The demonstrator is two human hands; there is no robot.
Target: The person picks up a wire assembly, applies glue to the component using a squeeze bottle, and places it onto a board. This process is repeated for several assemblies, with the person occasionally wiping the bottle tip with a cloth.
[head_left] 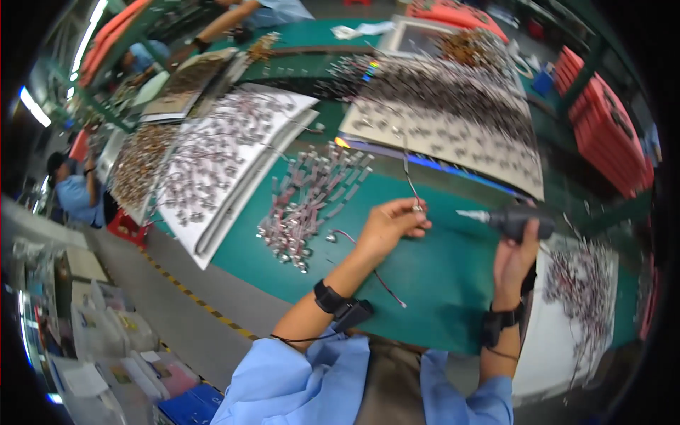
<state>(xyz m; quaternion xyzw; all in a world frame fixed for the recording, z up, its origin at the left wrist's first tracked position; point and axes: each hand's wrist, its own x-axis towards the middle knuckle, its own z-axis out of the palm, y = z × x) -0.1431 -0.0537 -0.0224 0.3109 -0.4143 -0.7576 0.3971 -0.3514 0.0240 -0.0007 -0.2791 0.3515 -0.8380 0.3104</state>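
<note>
Above the green mat (439,283), my left hand (386,230) pinches a small silvery part (418,208) between thumb and fingers. A thin dark and pale wire (407,170) runs up from that part toward the cream board. My right hand (516,258) is wrapped round a black hand tool (523,221); its pale pointed tip faces left, apart from the part. Left of my left hand lies a heap of wired metal parts (304,205) with clear sleeves. One loose wired part (331,237) sits nearer that hand, its wire passing under my left forearm.
A white board (283,113) covered with wired parts stands at the left, a cream board (446,152) with dense rows at the back. On the right, a white sheet (542,354) bears more wires. Red crates (598,120) stand beyond. Co-workers' arms (230,21) show at the far left.
</note>
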